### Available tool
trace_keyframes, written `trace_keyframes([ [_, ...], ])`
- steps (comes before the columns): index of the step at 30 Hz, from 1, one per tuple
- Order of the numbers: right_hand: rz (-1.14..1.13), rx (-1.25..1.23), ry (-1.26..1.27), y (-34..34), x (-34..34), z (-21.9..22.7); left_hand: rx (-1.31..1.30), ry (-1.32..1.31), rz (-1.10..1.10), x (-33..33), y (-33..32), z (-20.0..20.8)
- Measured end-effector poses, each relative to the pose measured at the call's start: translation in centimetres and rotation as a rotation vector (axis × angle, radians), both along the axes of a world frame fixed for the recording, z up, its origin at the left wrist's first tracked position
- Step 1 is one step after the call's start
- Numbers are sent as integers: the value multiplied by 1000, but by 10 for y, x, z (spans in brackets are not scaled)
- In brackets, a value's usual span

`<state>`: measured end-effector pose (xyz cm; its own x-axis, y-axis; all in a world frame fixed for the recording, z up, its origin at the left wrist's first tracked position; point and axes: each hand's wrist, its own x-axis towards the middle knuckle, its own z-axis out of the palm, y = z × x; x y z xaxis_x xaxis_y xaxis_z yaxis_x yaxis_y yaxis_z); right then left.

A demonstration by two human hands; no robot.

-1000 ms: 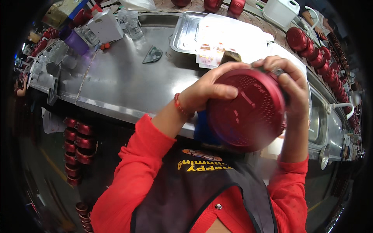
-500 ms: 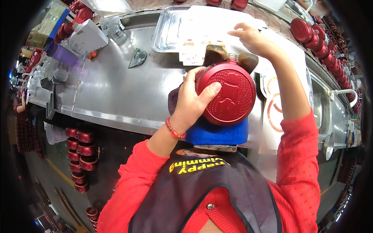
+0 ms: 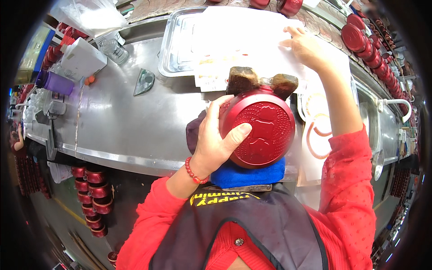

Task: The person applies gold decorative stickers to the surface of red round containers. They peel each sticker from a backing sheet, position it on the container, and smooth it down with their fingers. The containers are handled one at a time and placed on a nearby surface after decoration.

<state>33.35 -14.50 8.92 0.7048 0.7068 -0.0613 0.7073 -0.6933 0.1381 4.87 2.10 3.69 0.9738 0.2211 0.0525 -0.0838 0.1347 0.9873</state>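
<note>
My left hand (image 3: 213, 137) grips the rim of a red pot (image 3: 263, 130), its thumb lying on the embossed base, which is turned toward me. The pot leans against two dark, worn blocks (image 3: 243, 81) and sits over a folded blue cloth (image 3: 252, 174). Beyond it, my right hand (image 3: 310, 50) is over a stack of white sheets (image 3: 247, 33), with thumb and forefinger apart and nothing visible between them. Small printed marks show on the near part of the sheets. Glare hides much of their surface.
A metal tray (image 3: 173, 56) lies partly under the sheets. Left on the steel bench (image 3: 121, 112) are a dark glass-like piece (image 3: 144, 82), a glass jar (image 3: 113, 51), a white box (image 3: 82, 58) and a purple cup (image 3: 56, 82). Curved orange-patterned strips (image 3: 317, 139) lie right; red pots (image 3: 92, 198) hang below left.
My right hand has shifted right across the white sheets, toward their right edge. My left hand keeps its hold on the pot. The whole view has shifted slightly.
</note>
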Motion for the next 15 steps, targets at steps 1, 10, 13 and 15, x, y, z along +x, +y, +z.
trace_keyframes([
  [1,65,91,-5,4,-3,-3,17,-15,0,0,0,0],
  [10,242,-5,5,49,6,-26,49,-27,30,0,-1,-1],
  [13,96,-108,-29,21,17,-9,88,-12,45,0,0,-3],
  [15,3,-138,-25,1,22,-4,53,-10,33,1,0,-4],
])
